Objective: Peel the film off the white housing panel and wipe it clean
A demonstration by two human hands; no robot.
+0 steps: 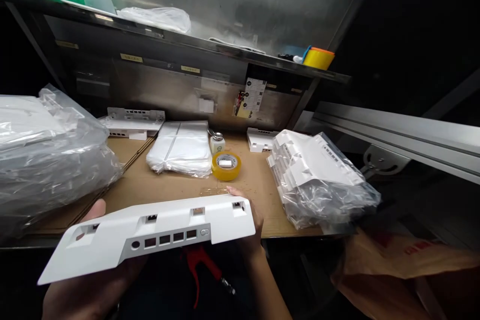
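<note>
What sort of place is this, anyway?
Most likely a workbench in a factory or workshop. What suggests it: the white plastic housing with square openings up front, the bagged white pieces at right, and the roll of yellow tape on the bench.

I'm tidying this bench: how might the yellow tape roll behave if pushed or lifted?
Lying flat, the tape roll would probably slide rather than roll. Its thick ring looks fairly stiff. The white piece within its core may shift or stay behind.
</note>
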